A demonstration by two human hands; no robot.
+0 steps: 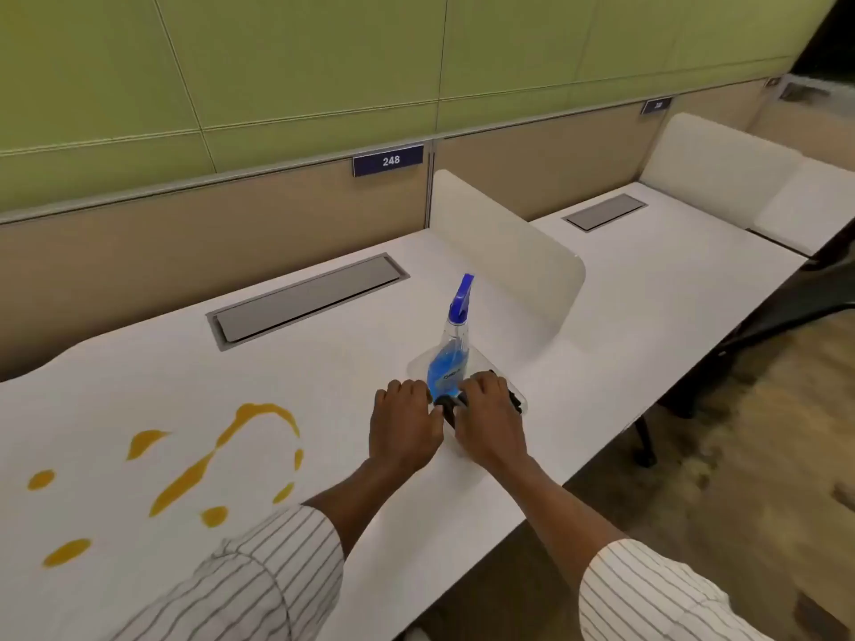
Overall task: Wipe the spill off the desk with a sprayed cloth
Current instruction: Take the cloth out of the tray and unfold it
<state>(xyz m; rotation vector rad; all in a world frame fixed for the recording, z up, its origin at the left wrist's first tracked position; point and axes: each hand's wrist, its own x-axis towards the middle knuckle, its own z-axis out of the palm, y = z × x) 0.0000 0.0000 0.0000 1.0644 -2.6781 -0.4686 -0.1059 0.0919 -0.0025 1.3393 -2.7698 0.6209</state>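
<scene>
Head view | both hands (405,425) (490,416) on dark cloth (448,406), grip unclear | tray (418,363) edges faint

The person wears a long-sleeved shirt of pale cream-white woven cloth, marked with thin dark pinstripes set close and evenly apart. The left striped sleeve (259,576) ends a little below the elbow, its cuff edge loose and wide around the bare forearm; the cloth bunches into soft folds there, and the stripes bend and cross where the folds meet. The right striped sleeve (647,594) ends likewise partway up the forearm, its hem forming a smooth curved rim, with stripes running lengthwise along the arm. Beyond both cuffs the forearms and wrists are bare. The bare left hand (403,425) and bare right hand (491,421) show no rings, watch or gloves.
</scene>
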